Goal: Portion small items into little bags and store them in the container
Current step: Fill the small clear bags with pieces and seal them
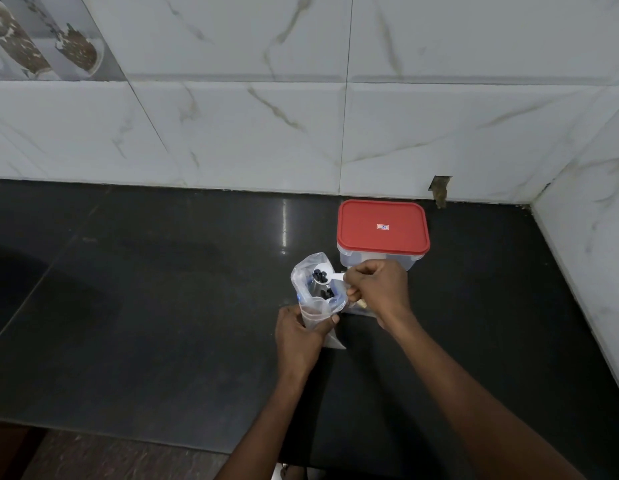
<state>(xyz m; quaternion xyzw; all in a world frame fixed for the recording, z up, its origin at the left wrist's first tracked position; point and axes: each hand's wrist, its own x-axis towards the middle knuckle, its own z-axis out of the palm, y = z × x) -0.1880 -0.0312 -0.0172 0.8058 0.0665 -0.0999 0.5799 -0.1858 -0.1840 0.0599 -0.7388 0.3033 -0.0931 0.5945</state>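
The left forearm reaches in from the lower middle of the view, and the left grip [298, 332] stands upright on the black worktop [162, 289], fingers and thumb curled round the lower part of a small clear plastic bag [303, 282]. The bag rises straight above that grip with its mouth held open. A few small dark items [328, 292] lie inside it.

Just above the bag's mouth, between the two grips, a white plastic scoop [322, 271] hangs level, its bowl carrying several more small dark pieces [318, 276]. Its short handle points right into the right grip [374, 285], which pinches it between thumb and curled fingers, knuckles up. The right forearm runs long and diagonal from the lower right corner, wrist bent slightly inward.

Under the right grip some clear flat plastic lies on the worktop; what it is cannot be told.

Just beyond the right grip, close to the marbled wall tiles [232, 133], stands a clear rectangular container [349, 259], its red lid [382, 233] on.
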